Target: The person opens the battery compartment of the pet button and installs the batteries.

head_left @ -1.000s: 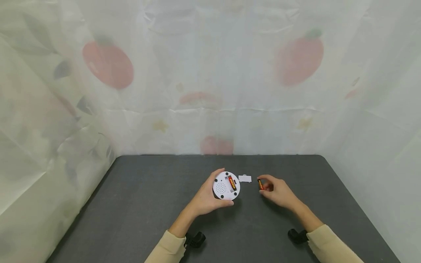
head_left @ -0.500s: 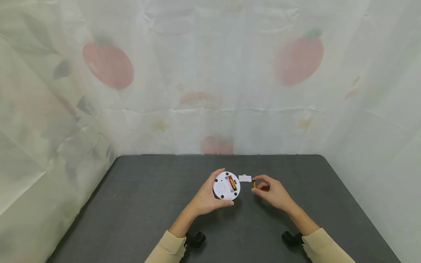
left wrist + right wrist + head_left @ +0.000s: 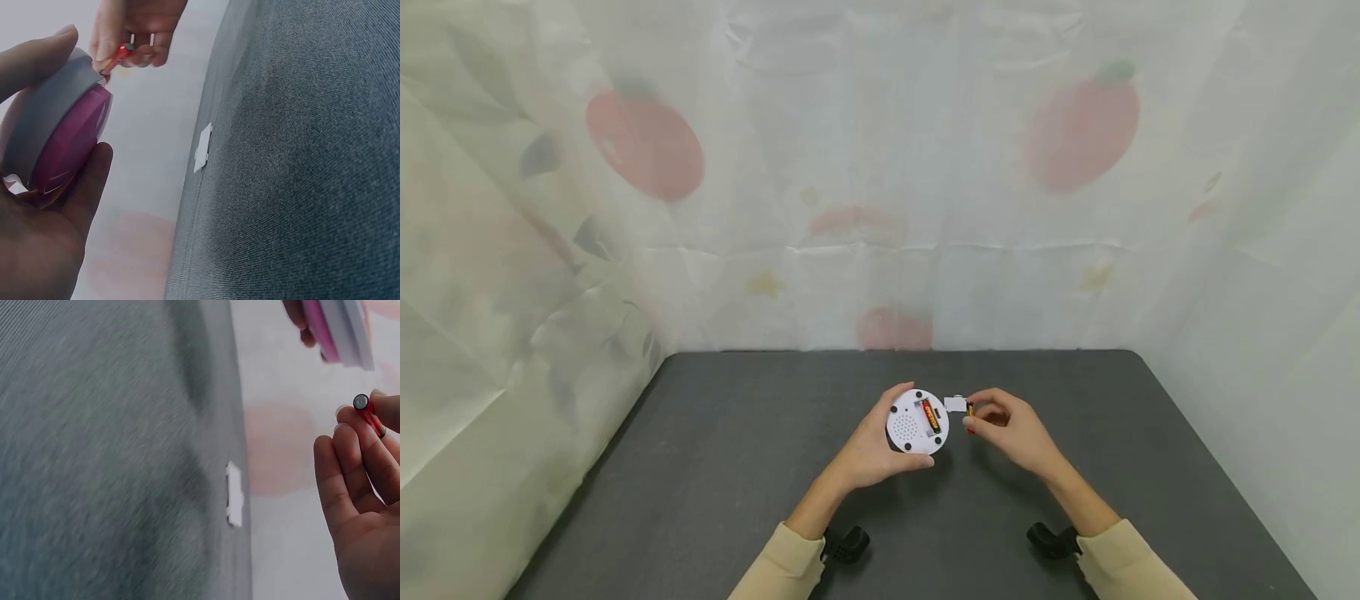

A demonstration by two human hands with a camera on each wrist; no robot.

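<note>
My left hand [image 3: 872, 446] grips a round white device [image 3: 917, 422] held above the dark table, its back toward me. One orange battery [image 3: 931, 415] sits in its open compartment. The device's other face is pink [image 3: 65, 147]. My right hand [image 3: 1011, 429] pinches a second small battery [image 3: 970, 410] just right of the device; its metal end [image 3: 361, 402] shows in the right wrist view. The small white battery cover [image 3: 956, 405] lies on the table between the device and the right hand's fingers [image 3: 359, 465].
A dark grey table [image 3: 715, 467] carries everything. A pale curtain [image 3: 880, 183] printed with red fruit hangs close behind and to both sides. Black wrist mounts [image 3: 846, 543] show near both cream sleeves.
My right hand has carried the battery leftward, from well right of the white cover to right beside the device. The left hand and device have stayed nearly still.
</note>
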